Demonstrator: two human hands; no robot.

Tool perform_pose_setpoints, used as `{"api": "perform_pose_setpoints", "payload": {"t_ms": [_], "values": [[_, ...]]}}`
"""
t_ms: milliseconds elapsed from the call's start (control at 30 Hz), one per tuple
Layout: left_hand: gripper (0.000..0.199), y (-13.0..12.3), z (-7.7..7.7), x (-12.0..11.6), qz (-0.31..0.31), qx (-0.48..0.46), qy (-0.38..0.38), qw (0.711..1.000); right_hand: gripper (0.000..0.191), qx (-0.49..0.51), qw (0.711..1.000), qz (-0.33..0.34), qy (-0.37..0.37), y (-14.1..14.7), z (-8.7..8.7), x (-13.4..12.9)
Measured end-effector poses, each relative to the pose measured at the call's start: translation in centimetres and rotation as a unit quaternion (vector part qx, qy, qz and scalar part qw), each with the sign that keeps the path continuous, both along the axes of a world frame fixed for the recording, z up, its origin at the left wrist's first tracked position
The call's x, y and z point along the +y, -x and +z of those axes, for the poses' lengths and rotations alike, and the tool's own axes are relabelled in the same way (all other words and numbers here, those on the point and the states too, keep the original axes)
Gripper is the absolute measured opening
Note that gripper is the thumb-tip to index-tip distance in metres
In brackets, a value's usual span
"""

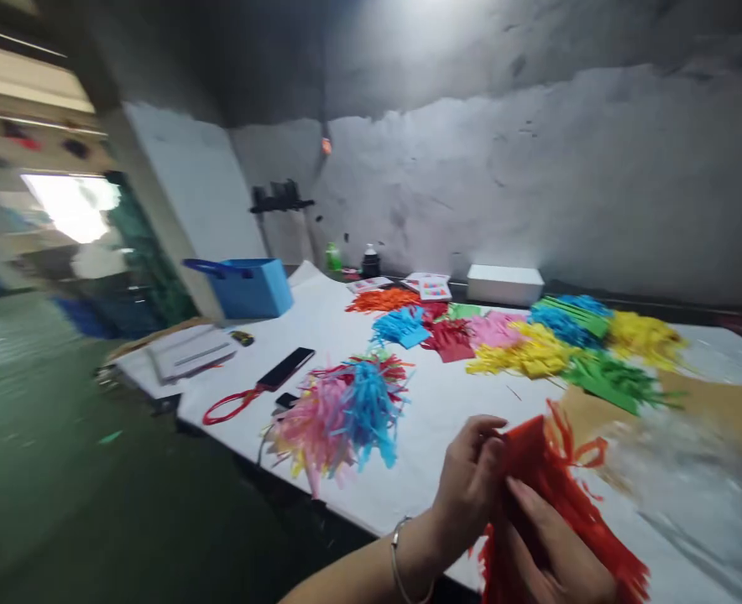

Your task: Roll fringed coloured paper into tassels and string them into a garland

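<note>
A fringed piece of red paper (572,503), its edges cut into thin strips, is held up over the near right side of the table. My left hand (472,474) pinches its top edge between thumb and fingers. My right hand (553,549) grips the lower part, with its fingers partly tucked behind a fold. Part of the red paper drops out of view at the bottom. Left of my hands lies a tassel bunch of pink, blue and yellow strips (346,411). A clear plastic bag (679,478) lies to the right.
Fringed paper in several colours, including yellow (528,352) and green (610,377), spreads along the back of the white table (446,403). A phone with a red strap (286,369), a blue basket (251,288) and a notebook (191,354) lie left. A white box (504,283) stands by the wall.
</note>
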State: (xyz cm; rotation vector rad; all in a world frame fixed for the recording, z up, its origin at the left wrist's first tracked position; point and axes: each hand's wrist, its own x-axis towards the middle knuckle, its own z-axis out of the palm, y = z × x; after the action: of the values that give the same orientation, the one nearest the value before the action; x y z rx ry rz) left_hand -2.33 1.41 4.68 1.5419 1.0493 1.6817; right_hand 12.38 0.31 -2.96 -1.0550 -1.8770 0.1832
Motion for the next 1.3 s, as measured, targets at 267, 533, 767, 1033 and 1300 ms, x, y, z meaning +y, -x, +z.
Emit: {"api": "perform_pose_setpoints", "payload": {"t_ms": [267,533,767,1033,1300], "values": [[0.028,-3.5,-8.4,-2.0,-0.133,-0.226,0.236,0.935,0.026,0.117,0.989,-0.057,0.064,-1.4,-2.0,-1.8],[0.029,-3.2,-10.1,-3.4,-0.096,-0.183,0.254,0.945,0.017,0.206,0.95,-0.086,0.22,-1.2,-3.0,-2.7],[0.035,-2.2,-10.0,-3.3,-0.084,-0.1,0.215,0.968,0.008,0.233,0.925,-0.041,0.298,-1.3,-2.0,-2.2],[0.034,-2.3,-10.1,-3.0,-0.099,-0.153,0.261,0.948,0.022,0.236,0.905,0.085,0.344,-1.7,-0.9,-1.1],[0.039,-2.5,-10.3,-2.9,-0.067,-0.138,0.267,0.951,0.02,0.126,0.973,0.062,0.181,-1.1,-1.2,-1.8]]}}
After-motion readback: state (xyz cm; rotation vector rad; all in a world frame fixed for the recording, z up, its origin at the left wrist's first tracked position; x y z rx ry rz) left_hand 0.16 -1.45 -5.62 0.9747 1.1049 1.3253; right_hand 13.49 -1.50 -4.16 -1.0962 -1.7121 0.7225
